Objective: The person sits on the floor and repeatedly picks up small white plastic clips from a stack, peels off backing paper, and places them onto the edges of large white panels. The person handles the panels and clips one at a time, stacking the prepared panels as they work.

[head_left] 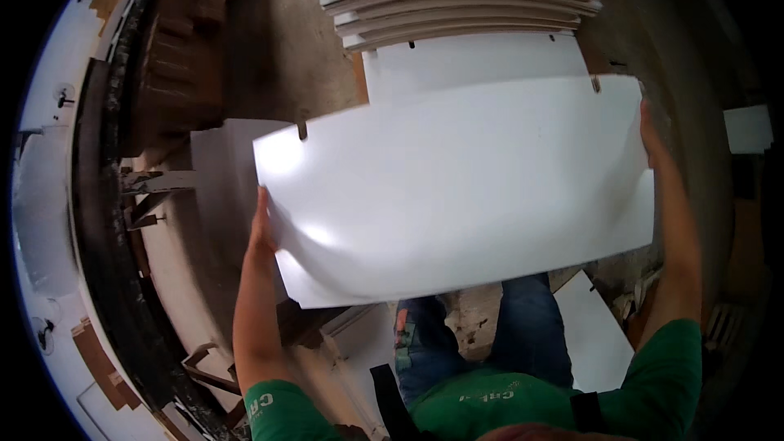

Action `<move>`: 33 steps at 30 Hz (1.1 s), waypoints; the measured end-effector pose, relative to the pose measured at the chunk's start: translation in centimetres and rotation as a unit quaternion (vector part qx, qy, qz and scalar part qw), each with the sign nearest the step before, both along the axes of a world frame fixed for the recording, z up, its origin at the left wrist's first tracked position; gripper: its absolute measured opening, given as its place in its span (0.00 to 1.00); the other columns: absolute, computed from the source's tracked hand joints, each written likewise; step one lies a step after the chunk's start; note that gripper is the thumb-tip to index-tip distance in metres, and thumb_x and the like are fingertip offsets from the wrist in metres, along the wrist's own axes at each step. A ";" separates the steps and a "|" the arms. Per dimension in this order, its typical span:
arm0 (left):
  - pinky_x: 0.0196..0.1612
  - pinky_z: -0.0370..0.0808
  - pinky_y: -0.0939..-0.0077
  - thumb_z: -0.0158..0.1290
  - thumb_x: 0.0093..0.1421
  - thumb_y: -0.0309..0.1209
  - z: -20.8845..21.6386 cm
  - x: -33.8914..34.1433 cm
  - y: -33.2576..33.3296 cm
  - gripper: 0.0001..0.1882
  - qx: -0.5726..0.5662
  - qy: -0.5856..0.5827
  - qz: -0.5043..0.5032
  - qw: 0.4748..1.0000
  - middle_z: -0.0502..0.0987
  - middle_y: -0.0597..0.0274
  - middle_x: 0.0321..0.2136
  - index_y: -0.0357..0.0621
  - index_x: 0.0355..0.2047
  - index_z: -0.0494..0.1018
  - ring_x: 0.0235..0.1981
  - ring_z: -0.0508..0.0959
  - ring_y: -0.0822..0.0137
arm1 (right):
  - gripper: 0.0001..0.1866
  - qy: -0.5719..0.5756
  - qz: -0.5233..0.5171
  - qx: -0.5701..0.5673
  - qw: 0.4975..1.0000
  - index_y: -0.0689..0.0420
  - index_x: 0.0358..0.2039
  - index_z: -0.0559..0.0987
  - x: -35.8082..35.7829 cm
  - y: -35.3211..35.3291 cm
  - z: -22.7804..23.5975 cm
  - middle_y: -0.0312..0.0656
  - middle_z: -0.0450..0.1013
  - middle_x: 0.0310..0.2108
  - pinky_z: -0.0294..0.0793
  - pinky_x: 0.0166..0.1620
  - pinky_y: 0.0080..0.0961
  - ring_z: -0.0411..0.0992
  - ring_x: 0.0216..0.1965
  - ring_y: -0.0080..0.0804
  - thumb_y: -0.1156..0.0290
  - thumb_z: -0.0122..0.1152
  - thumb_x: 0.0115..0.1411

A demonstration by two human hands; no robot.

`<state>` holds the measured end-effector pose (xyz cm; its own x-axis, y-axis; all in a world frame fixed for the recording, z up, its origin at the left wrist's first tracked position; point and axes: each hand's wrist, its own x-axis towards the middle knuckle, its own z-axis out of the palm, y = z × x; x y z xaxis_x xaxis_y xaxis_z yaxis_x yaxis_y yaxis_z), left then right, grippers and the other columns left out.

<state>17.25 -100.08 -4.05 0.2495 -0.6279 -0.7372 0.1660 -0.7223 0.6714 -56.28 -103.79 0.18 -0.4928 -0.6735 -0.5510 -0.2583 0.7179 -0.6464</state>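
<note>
A wide white panel (457,188) with a glossy face and two small slots along its far edge spans the space in front of my body. At its left edge my left hand (262,224) grips it; the fingers go out of sight behind the sheet. My right hand (649,135) holds the opposite edge, higher up, with its fingers also partly hidden. The panel is held slightly slanted, its right end farther from me than the left. Just beyond lies another white panel (482,61) with similar slots, partly covered by the held one.
A stack of white boards with brown edges (465,8) stands at the far side. Another white panel (592,331) lies by my legs at the right. Along the left runs a dark beam (106,220) with a bracket (151,196). Brown wrapped material (175,57) sits at the far left.
</note>
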 end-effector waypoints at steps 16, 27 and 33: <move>0.53 0.63 0.67 0.42 0.51 0.64 -25.7 -9.8 -22.6 0.44 -0.024 0.000 -0.034 0.999 0.58 0.52 0.54 0.44 0.59 0.52 0.52 0.63 0.57 | 0.44 0.001 -0.021 -0.017 1.000 0.53 0.61 0.49 -13.6 -21.9 -30.5 0.43 0.48 0.61 0.49 0.59 0.31 0.50 0.59 0.37 0.33 0.33 0.54; 0.59 0.52 0.67 0.31 0.55 0.64 -32.9 -15.0 -30.8 0.45 -0.020 -0.188 -0.099 0.977 0.54 0.39 0.56 0.32 0.57 0.54 0.59 0.55 0.52 | 0.33 0.297 0.143 0.018 0.944 0.59 0.62 0.44 -18.4 -29.1 -36.9 0.46 0.42 0.63 0.40 0.61 0.26 0.43 0.62 0.39 0.55 0.38 0.63; 0.60 0.49 0.72 0.31 0.58 0.59 -31.0 -15.9 -31.1 0.42 -0.057 -0.202 -0.123 0.970 0.55 0.42 0.56 0.29 0.55 0.54 0.59 0.54 0.54 | 0.33 0.265 0.214 -0.172 0.924 0.60 0.60 0.48 -17.0 -28.7 -38.5 0.50 0.45 0.61 0.46 0.60 0.32 0.45 0.61 0.43 0.54 0.42 0.62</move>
<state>1.30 -131.17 -35.09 0.3363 -0.7764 -0.5331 -0.2945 -0.6243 0.7235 -73.26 -132.53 -38.27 -0.2798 -0.9597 -0.0251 -0.8168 0.2517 -0.5191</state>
